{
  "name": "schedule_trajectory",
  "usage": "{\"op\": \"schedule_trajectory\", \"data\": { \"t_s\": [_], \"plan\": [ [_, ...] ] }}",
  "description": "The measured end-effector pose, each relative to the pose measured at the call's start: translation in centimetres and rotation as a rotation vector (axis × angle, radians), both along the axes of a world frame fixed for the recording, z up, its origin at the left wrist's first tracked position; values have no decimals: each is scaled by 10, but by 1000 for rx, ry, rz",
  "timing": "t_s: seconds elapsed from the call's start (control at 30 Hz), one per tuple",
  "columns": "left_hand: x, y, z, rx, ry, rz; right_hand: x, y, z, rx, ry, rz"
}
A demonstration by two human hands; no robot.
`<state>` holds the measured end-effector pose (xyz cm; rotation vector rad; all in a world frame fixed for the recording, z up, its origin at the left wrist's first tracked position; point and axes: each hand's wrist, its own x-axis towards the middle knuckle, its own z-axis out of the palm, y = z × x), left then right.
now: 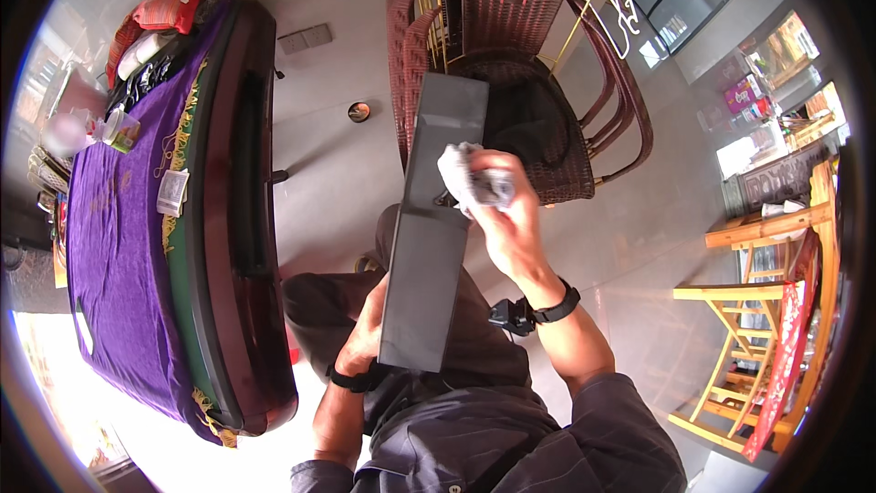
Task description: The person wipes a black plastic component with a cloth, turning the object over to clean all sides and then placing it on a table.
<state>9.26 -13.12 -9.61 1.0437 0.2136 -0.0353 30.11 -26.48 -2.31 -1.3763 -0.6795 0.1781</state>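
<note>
A long dark grey box-like object [430,274] lies lengthwise over my lap, its far end by the woven chair. My left hand [369,329] holds its near left side, with the fingers partly hidden beneath it. A crumpled light grey cloth [460,174] is gripped in my right hand [510,219], above the right edge of the object's middle. Whether the cloth touches the surface is hard to tell. A small dark part shows on the object beside the cloth. Both wrists wear black bands, the right one with a small black device.
Ahead stands a brown woven chair [523,0] with a black item [527,123] on its seat. At left is a table with a purple cloth [130,233]. A small round object [358,111] lies on the floor. Wooden stools [746,293] stand at right.
</note>
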Motion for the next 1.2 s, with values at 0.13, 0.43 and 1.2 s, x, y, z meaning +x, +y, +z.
{"op": "schedule_trajectory", "data": {
  "t_s": [0.13, 0.43, 1.2],
  "plan": [
    [-1, 2, 16, 28, -72, -63, 10, 6, -5, -149, -291, -15],
    [-17, -4, -8, 29, -37, 32, 3, -1, 1, -177, -111, 147],
    [-28, 7, -25, 61, 73, -10, -18, -14, -22, -219, 377, 324]
  ]
}}
